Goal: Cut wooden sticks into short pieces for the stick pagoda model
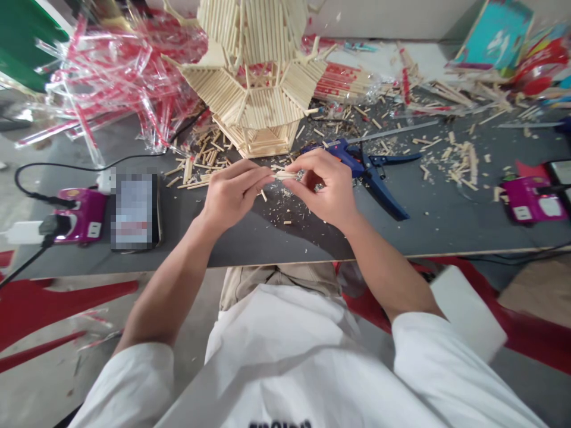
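Note:
Both hands meet over the grey table (pixel 267 238) and pinch the same short wooden stick piece (pixel 285 175). My left hand (pixel 232 196) grips its left end with closed fingers. My right hand (pixel 323 190) pinches the right end. Just behind the hands stands a tiered model tower built of wooden sticks (pixel 254 77). A blue glue gun (pixel 370 169) lies right of my right hand.
Cut stick bits and shavings (pixel 450 160) litter the table. Red and clear wrappers (pixel 116 77) pile up at the back left. A phone (pixel 135 211) and a purple power strip (pixel 80 217) lie left; another purple strip (pixel 530 199) lies right. Red chair parts (pixel 53 303) sit below.

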### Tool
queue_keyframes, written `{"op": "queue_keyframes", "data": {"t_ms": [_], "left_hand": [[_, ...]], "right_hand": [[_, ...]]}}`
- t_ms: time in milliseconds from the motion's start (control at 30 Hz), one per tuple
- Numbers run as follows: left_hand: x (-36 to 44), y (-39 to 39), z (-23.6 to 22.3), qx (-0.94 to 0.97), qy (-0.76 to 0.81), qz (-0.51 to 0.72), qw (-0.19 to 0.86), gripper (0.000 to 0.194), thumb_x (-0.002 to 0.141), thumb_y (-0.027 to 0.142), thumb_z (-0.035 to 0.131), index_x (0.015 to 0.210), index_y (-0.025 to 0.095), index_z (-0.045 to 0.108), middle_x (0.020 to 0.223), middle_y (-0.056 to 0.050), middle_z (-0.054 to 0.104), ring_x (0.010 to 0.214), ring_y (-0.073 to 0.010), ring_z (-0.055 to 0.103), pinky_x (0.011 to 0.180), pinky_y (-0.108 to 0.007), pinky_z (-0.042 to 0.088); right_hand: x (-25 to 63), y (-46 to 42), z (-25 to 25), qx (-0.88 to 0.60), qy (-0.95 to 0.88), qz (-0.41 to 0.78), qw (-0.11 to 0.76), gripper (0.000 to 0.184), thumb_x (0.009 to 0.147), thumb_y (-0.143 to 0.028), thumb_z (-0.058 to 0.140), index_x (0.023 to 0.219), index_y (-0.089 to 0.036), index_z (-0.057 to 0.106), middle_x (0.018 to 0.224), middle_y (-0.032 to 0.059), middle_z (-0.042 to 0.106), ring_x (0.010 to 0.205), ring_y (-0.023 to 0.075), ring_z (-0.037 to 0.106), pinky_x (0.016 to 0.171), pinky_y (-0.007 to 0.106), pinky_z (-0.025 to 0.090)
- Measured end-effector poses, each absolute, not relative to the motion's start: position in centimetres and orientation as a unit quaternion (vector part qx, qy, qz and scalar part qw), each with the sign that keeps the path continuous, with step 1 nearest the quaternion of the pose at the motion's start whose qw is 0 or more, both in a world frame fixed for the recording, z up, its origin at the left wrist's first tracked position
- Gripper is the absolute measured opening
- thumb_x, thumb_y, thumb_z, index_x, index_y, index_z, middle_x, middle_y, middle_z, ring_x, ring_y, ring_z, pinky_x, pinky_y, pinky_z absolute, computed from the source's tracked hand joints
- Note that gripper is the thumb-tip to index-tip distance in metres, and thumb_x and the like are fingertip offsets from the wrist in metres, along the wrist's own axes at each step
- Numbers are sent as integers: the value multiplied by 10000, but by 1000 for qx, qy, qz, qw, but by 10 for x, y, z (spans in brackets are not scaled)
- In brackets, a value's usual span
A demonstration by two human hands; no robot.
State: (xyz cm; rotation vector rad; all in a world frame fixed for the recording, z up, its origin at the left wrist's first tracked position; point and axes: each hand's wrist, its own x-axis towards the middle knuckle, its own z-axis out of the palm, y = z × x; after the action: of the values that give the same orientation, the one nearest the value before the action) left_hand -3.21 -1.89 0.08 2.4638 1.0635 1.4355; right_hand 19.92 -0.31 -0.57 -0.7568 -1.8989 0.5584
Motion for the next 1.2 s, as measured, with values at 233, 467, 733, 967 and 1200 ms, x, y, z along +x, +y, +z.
{"op": "queue_keyframes", "data": {"t_ms": [233,467,733,967,1200], "left_hand": [[-32,-19,0,812,348,467,41,147,1030,254,679,1070,201,811,937,-41,780,791,-120,726,729,-238,575],[-34,-18,-2,814,354,459,40,165,1031,274,680,1075,199,820,947,-48,786,798,-125,731,735,-241,580],[-32,-18,-7,832,347,430,49,166,1022,281,694,1076,208,833,979,-50,793,852,-135,755,762,-246,594],[-29,-19,-6,822,333,459,52,109,984,252,748,1023,198,834,953,-41,798,814,-121,752,734,-229,599],[-27,-20,-4,820,313,477,49,93,976,252,760,993,194,831,932,-39,802,798,-116,753,734,-222,601]], "right_hand": [[200,-4,-4,-312,-782,224,490,185,1014,-441,717,1055,-261,728,1049,14,724,601,84,557,606,284,474],[200,-3,-4,-306,-781,221,498,141,1002,-396,739,1043,-262,724,1034,7,719,588,76,549,594,279,469],[201,-4,-3,-311,-766,248,505,156,982,-379,764,1090,-272,727,1092,10,721,643,91,589,634,283,536],[198,-7,-4,-320,-722,346,508,302,923,-393,827,1170,-265,710,1062,-4,724,655,88,602,562,245,502],[198,-7,0,-307,-703,403,500,317,890,-450,853,1075,-223,732,839,-34,709,573,73,570,525,228,459]]}}
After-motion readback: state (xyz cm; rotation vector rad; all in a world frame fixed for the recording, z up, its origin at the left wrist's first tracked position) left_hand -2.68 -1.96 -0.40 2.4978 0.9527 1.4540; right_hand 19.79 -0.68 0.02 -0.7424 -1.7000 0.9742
